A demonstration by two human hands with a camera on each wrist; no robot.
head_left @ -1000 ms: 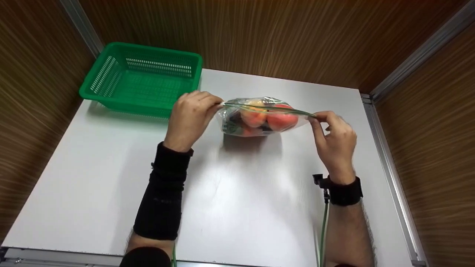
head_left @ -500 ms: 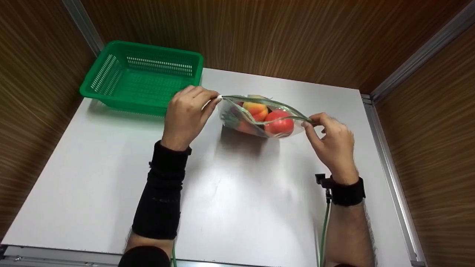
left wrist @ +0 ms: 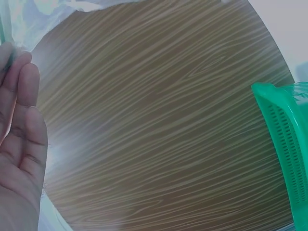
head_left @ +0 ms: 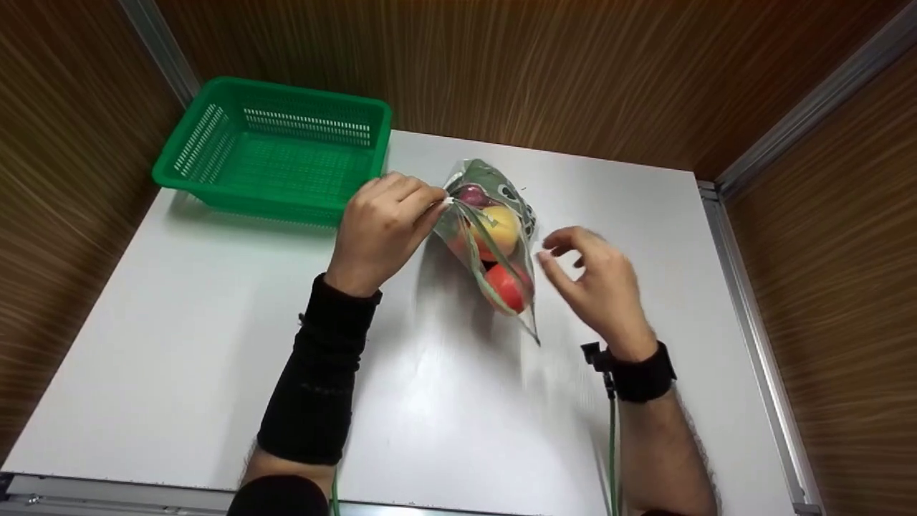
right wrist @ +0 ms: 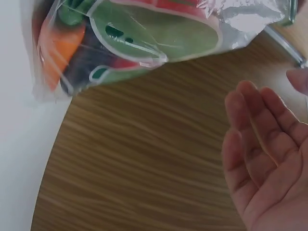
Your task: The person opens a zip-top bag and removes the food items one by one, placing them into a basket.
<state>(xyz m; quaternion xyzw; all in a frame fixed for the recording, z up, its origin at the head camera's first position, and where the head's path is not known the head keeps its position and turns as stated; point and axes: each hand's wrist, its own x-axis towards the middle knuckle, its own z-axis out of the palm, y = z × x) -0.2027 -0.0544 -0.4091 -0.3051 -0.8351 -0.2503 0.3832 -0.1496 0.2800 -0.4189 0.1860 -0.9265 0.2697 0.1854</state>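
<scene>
left fingers (head_left: 421, 203) pinch bag (head_left: 491, 239) by edge; right fingers (head_left: 582, 239) parted, empty; slim gap away

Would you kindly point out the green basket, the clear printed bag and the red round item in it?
Green basket (head_left: 286, 161), head view: its bare floor.
Clear printed bag (right wrist: 154, 38), right wrist view: its printed side.
Red round item (head_left: 506, 289), head view: middle of its visible surface.

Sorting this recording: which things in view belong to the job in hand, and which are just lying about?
In the job:
clear bag, its corner pinched by the left hand; right hand beside it
red fruit and yellow fruit, inside the bag

Apparently lying about:
green basket, touched by neither of the hands
</scene>
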